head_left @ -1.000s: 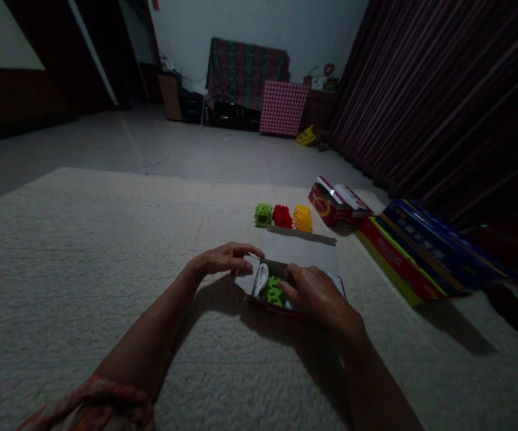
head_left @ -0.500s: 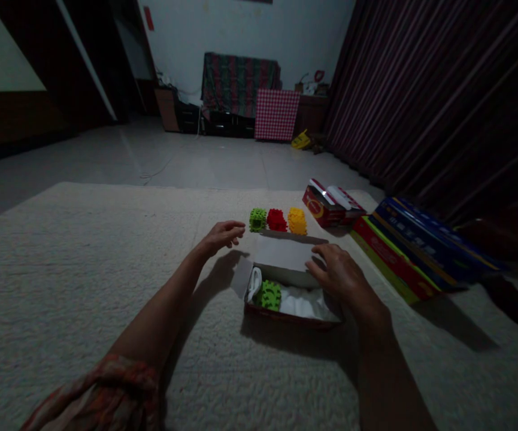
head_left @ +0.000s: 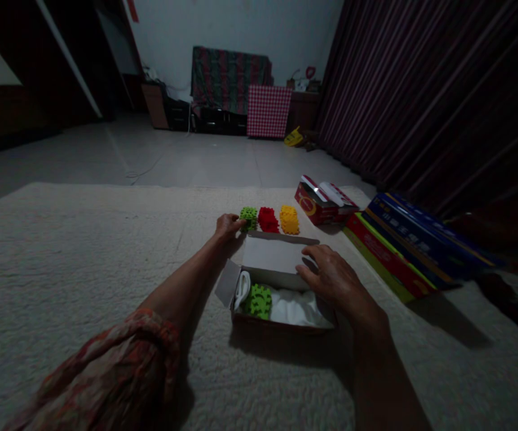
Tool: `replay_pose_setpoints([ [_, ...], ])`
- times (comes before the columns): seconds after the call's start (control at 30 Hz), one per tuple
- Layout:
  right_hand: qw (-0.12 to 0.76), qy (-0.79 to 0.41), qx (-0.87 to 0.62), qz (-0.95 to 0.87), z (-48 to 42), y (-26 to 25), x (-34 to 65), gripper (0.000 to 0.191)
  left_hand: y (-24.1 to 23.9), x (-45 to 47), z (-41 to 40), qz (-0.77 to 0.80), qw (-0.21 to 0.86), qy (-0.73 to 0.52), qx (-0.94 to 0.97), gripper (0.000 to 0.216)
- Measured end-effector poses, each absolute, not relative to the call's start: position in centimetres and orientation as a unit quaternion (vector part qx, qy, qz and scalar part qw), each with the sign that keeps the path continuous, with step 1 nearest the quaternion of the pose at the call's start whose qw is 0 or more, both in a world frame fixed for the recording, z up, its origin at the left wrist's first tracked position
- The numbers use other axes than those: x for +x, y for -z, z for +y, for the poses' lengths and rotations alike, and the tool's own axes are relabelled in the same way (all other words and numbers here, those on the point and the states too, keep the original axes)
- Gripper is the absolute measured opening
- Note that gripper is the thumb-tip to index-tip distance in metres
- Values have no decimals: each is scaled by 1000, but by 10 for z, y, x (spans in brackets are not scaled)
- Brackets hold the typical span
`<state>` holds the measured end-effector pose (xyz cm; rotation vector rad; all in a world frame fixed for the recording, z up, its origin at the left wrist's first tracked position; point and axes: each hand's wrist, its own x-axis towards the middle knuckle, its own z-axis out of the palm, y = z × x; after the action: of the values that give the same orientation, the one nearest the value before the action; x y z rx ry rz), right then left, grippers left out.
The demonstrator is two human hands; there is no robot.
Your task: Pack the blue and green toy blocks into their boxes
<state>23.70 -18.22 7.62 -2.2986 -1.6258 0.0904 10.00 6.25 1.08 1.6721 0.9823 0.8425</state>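
My left hand (head_left: 229, 224) is closed around the left side of a green toothed block (head_left: 249, 218), the leftmost of a row on the mat. Beside that block stand a red toothed block (head_left: 268, 220) and a yellow one (head_left: 290, 219). My right hand (head_left: 330, 270) hovers at the right end of an open carton (head_left: 281, 327), thumb and fingers apart, with nothing seen between them. Inside the carton, another green toothed piece (head_left: 257, 301) lies at the left, next to white cloth (head_left: 294, 308). The carton's white lid (head_left: 270, 252) stands raised at the back.
A red box (head_left: 319, 206) with raised flaps sits behind the row, to the right. Stacked blue (head_left: 415, 233) and red-green boxes (head_left: 387, 257) stand at the right on the pale mat (head_left: 106, 251). Dark curtains (head_left: 397, 90) hang beyond them.
My left hand has moved forward and right, reaching the green block and closing on it. My right hand stays by the carton's right end. The view has shifted slightly right.
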Motion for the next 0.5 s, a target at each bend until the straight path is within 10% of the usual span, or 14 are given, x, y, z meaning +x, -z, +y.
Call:
replay_pose_setpoints([
  [0.5, 144, -41, -806, -573, -181, -73, 239, 36, 16, 114, 97, 469, 424, -373, 679, 16],
])
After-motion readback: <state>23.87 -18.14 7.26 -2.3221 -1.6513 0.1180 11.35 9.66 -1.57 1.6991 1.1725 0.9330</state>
